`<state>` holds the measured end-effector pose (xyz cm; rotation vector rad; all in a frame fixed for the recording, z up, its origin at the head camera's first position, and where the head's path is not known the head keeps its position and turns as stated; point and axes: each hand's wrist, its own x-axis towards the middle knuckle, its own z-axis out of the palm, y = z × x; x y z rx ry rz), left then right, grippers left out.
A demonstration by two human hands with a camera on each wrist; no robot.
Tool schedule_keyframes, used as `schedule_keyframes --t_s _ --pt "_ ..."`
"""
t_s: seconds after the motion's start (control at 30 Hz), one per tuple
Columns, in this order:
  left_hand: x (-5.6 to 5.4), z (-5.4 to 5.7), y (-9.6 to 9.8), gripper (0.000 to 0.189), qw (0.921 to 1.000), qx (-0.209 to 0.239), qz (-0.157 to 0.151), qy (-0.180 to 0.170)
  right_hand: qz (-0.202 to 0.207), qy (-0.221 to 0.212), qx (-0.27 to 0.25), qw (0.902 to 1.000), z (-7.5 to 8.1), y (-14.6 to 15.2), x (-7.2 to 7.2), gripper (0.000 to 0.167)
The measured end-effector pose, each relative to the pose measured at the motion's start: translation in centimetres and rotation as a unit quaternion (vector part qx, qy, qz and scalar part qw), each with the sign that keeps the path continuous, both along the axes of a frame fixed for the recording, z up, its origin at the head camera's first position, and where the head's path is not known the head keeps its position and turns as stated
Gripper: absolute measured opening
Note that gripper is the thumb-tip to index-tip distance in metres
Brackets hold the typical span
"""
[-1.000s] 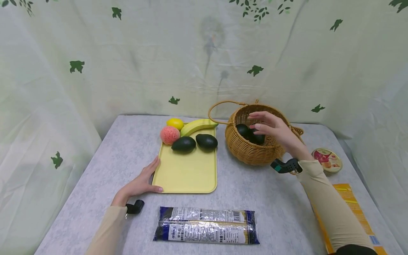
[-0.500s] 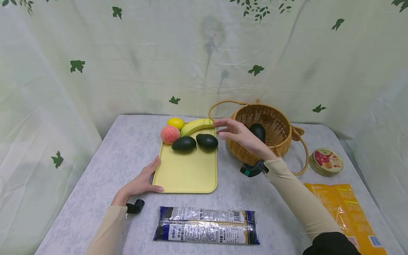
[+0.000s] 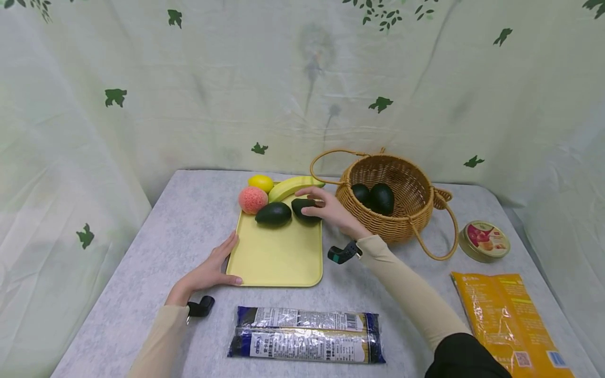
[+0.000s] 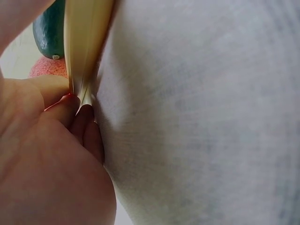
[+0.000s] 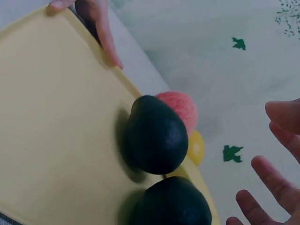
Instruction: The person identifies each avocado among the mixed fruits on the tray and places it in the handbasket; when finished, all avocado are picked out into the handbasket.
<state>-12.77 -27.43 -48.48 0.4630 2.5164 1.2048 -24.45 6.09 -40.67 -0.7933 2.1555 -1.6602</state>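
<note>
My left hand point(image 3: 208, 273) rests against the front left corner of a yellow tray point(image 3: 274, 257), its fingers along the side and its thumb at the front rim. My right hand point(image 3: 328, 210) hovers at the right-hand avocado point(image 3: 300, 208), partly covering it. In the right wrist view its spread fingers point(image 5: 274, 178) show apart from that avocado point(image 5: 171, 206). Another avocado point(image 3: 273, 214) lies beside it on the tray. Behind them are a banana point(image 3: 293, 186), a rough pinkish-red fruit like a peach point(image 3: 252, 200) and a lemon point(image 3: 261, 182).
A wicker basket point(image 3: 368, 226), tilted towards me, holds two avocados point(image 3: 382, 199). Its handles stick out to both sides. A round tin point(image 3: 484, 241) and an orange packet point(image 3: 501, 320) lie at the right. Up front is a long blue-ended packet point(image 3: 307, 335).
My right hand has moved left from over the basket to the right-hand avocado on the tray. The left hand stays at the tray's corner.
</note>
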Motion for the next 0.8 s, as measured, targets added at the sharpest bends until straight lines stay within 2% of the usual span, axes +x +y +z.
schedule_keyframes --t_s 0.13,0.3,0.5,0.67,0.8 --pt "0.0 0.0 0.0 0.115 1.0 -0.002 0.001 0.001 -0.008 0.043 0.033 0.9985 -1.4 -0.6 -0.7 0.041" --pt "0.1 0.1 0.1 0.115 1.0 -0.003 0.004 0.001 -0.019 0.089 0.093 0.9914 -2.9 -1.3 -1.6 0.042" --pt "0.1 0.1 0.1 0.115 1.0 -0.003 0.005 -0.001 -0.048 0.076 0.123 0.9884 -3.9 -1.8 -2.0 0.044" --pt "0.1 0.1 0.1 0.115 1.0 -0.004 0.006 -0.003 -0.06 0.059 0.13 0.9879 -4.6 -2.0 -2.3 0.047" --pt "0.1 0.1 0.0 0.115 1.0 -0.005 0.007 -0.003 -0.065 0.064 0.137 0.9864 -5.0 -2.2 -2.2 0.047"
